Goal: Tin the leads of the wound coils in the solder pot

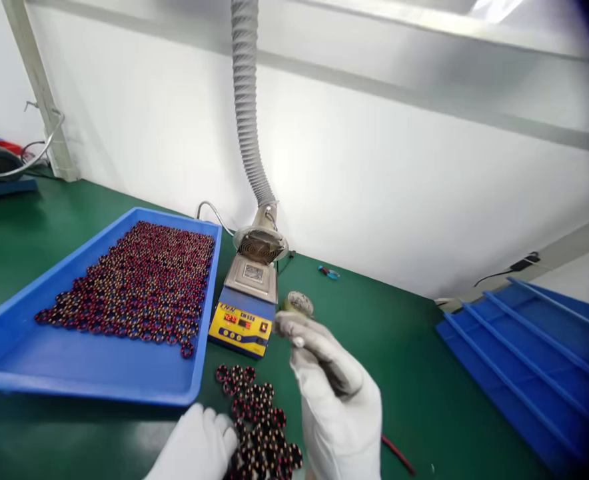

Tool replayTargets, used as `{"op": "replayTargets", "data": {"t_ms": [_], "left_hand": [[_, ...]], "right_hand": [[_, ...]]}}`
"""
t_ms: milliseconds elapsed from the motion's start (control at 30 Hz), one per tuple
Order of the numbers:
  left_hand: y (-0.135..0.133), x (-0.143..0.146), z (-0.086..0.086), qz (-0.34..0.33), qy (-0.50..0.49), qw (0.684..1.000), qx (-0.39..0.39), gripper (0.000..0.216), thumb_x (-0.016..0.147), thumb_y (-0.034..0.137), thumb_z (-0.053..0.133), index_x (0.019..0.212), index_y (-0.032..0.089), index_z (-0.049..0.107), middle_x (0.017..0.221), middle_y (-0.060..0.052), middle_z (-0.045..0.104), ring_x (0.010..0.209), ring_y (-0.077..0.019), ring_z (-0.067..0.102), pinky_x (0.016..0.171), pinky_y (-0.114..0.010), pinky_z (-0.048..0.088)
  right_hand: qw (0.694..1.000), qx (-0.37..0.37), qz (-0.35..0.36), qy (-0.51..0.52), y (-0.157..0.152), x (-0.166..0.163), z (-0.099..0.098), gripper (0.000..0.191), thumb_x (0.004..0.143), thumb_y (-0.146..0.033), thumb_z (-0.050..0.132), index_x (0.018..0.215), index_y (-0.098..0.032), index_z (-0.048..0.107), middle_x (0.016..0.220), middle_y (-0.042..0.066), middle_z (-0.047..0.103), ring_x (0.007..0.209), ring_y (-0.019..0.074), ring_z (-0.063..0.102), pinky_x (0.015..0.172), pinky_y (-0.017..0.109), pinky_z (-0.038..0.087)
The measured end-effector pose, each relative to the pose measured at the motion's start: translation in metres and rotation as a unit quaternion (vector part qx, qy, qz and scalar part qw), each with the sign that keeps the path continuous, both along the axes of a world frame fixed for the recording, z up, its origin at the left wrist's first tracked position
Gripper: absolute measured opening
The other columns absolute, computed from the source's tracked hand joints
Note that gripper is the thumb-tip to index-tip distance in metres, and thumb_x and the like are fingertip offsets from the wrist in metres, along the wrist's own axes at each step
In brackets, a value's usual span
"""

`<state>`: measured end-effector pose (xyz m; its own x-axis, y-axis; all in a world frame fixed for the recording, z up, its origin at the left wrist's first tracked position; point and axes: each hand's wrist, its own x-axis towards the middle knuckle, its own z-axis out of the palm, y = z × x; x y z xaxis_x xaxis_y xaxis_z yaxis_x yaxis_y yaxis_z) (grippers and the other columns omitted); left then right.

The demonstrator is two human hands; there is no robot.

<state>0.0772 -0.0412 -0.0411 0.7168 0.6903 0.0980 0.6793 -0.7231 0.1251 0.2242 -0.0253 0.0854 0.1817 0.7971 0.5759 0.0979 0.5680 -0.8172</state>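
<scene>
Both my hands wear white gloves. My left hand [197,447] rests low at the front edge, its fingers curled against a loose pile of small red and copper wound rings [257,417] on the green mat; whether it grips one is hidden. My right hand [332,390] is raised above the pile, fingers closed in a pinch with the tips pointing toward the solder pot [247,300]. What the fingers pinch is too small to name. A small round grey dish [299,303] sits just beyond the fingertips.
A blue tray [14,347] at left holds several rows of the same rings. A grey fume hose [247,113] hangs over the pot. Stacked blue trays [529,360] lie at right. Small blue cutters [328,272] lie near the white wall.
</scene>
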Motion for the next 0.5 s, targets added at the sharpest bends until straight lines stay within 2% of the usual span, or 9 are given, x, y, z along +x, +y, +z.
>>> {"op": "replayTargets", "data": {"t_ms": [33,67,133,200,267,300,367,500], "left_hand": [[0.005,-0.001,0.013,-0.005,-0.020,0.999,0.032,0.010,0.076,0.012,0.058,0.084,0.017,0.060,0.088,-0.006,0.070,0.068,-0.0219,0.065,0.058,-0.034,0.051],[0.010,-0.002,0.030,-0.029,-0.105,0.987,0.119,0.007,0.077,0.019,0.060,0.084,0.018,0.059,0.090,-0.004,0.071,0.068,-0.0196,0.065,0.055,-0.031,0.050],[0.022,-0.004,0.070,-0.074,-0.207,0.944,0.245,0.013,0.083,0.023,0.055,0.094,0.017,0.057,0.099,-0.005,0.069,0.084,-0.0170,0.064,0.067,-0.028,0.050],[0.033,-0.004,0.107,-0.009,-0.296,0.894,0.336,0.009,0.085,0.023,0.052,0.092,0.019,0.056,0.094,-0.004,0.069,0.091,-0.0178,0.061,0.077,-0.031,0.048],[0.041,-0.001,0.130,0.024,-0.331,0.858,0.392,0.009,0.083,0.028,0.054,0.089,0.021,0.057,0.095,-0.004,0.068,0.097,-0.0203,0.058,0.078,-0.032,0.048],[0.044,0.002,0.135,0.031,-0.339,0.849,0.405,0.010,0.082,0.029,0.054,0.089,0.023,0.058,0.097,-0.004,0.067,0.100,-0.0214,0.057,0.078,-0.033,0.048],[0.050,0.008,0.133,0.030,-0.346,0.840,0.416,0.011,0.080,0.029,0.056,0.090,0.025,0.059,0.102,-0.003,0.065,0.104,-0.0226,0.055,0.077,-0.033,0.049],[0.055,0.013,0.119,0.055,-0.408,0.819,0.399,0.025,0.075,0.025,0.061,0.099,0.024,0.056,0.117,-0.006,0.051,0.110,-0.0246,0.049,0.085,-0.037,0.045]], "right_hand": [[0.999,-0.009,0.025,0.019,0.002,0.004,-0.001,0.019,0.079,-0.017,0.060,0.094,-0.025,0.069,0.100,0.004,0.068,0.095,0.0205,0.062,0.078,0.031,0.052],[0.997,-0.020,0.049,0.050,0.005,0.006,-0.002,0.017,0.079,-0.019,0.061,0.094,-0.024,0.069,0.097,0.005,0.069,0.091,0.0205,0.063,0.076,0.031,0.053],[0.986,-0.051,0.088,0.134,0.014,0.009,-0.004,0.018,0.078,-0.025,0.062,0.095,-0.024,0.069,0.094,0.006,0.070,0.085,0.0205,0.065,0.075,0.031,0.053],[0.965,-0.077,0.134,0.214,0.026,0.008,-0.007,0.023,0.074,-0.032,0.066,0.097,-0.025,0.068,0.093,0.006,0.070,0.081,0.0207,0.066,0.073,0.032,0.053],[0.943,-0.095,0.192,0.254,0.038,0.006,-0.012,0.028,0.068,-0.038,0.070,0.093,-0.026,0.068,0.090,0.006,0.071,0.077,0.0213,0.066,0.068,0.032,0.054],[0.936,-0.098,0.217,0.258,0.043,0.004,-0.014,0.027,0.065,-0.040,0.072,0.088,-0.026,0.069,0.086,0.006,0.071,0.075,0.0218,0.066,0.066,0.033,0.054],[0.934,-0.092,0.232,0.257,0.050,0.002,-0.017,0.023,0.061,-0.041,0.074,0.075,-0.024,0.069,0.076,0.006,0.070,0.070,0.0225,0.065,0.062,0.033,0.054],[0.954,-0.083,0.143,0.250,0.046,-0.002,-0.016,0.023,0.058,-0.039,0.077,0.071,-0.021,0.069,0.073,0.007,0.070,0.067,0.0226,0.064,0.064,0.034,0.053]]}}
